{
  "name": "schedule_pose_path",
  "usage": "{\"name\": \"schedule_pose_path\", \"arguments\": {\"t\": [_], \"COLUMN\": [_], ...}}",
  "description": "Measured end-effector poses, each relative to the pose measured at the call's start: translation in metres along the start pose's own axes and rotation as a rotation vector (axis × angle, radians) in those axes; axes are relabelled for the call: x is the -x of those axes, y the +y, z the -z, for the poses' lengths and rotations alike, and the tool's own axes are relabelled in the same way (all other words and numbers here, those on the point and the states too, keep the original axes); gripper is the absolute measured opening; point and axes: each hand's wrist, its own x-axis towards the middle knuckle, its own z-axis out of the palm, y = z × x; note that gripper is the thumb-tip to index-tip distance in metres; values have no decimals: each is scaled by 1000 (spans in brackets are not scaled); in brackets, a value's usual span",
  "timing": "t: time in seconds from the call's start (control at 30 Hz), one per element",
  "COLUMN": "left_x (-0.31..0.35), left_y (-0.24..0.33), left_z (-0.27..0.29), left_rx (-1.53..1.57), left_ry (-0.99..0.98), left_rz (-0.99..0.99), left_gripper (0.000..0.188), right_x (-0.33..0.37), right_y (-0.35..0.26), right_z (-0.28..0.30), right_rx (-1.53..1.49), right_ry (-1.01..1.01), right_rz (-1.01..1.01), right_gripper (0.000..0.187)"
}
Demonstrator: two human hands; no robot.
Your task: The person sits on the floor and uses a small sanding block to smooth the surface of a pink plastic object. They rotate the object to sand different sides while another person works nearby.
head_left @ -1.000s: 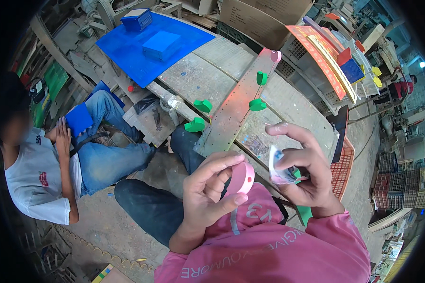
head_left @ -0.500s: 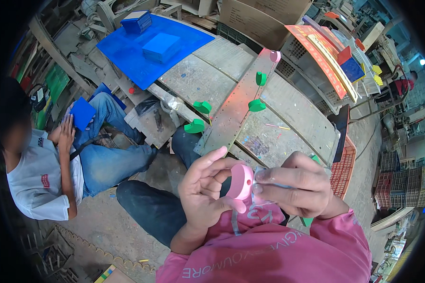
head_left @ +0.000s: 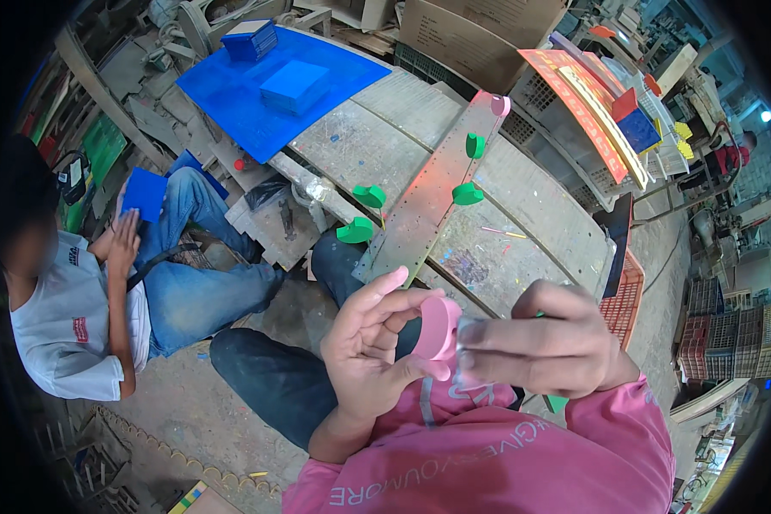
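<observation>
A pink rounded piece, seemingly with a small hole in its side, is gripped between the thumb and fingers of my left hand. My right hand, smeared by motion, pinches a thin pale sheet against the right side of that piece. What the sheet is made of I cannot make out. Beyond my hands, a long narrow board with rows of small holes lies across the bench. Several green pieces stand on thin pins along it, and another pink piece sits at its far end.
On the grey plank bench, a blue sheet carries stacks of blue blocks. At the left, a seated person holds a blue square panel. An orange crate stands at the right, cardboard boxes behind.
My right hand has shifted slightly right and its fingers have straightened along the pink piece. The pink piece has turned a little in my left hand. The seated person's blue panel has tilted.
</observation>
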Motion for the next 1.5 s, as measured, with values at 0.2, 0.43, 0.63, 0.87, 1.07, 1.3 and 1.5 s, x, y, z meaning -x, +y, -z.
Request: {"name": "schedule_pose_path", "arguments": {"t": [0.2,0.43,0.63,0.87,1.07,1.3,1.5], "left_x": [0,0,0,1,-1,-3,-3], "left_y": [1,-2,1,1,1,1,0], "left_z": [0,1,0,1,1,2,3], "left_rx": [-21,-24,-25,3,59,40,70], "left_ry": [-3,-14,-23,-60,-80,-88,-102], "left_rz": [-1,-33,-39,-32,9,10,17], "left_gripper": [81,80,79,76,76,74,72], "right_x": [5,5,8,6,4,0,0], "right_y": [0,-2,-1,5,5,7,11], "right_z": [-1,-6,-4,-14,-8,-5,-6], "right_rx": [-54,-166,-220,-201,-160,-7,-22], "right_ry": [7,12,2,92,80,25,7], "right_rz": [-53,-20,-62,53,68,35,55], "right_gripper": [19,13,12,23,22,23,24]}}
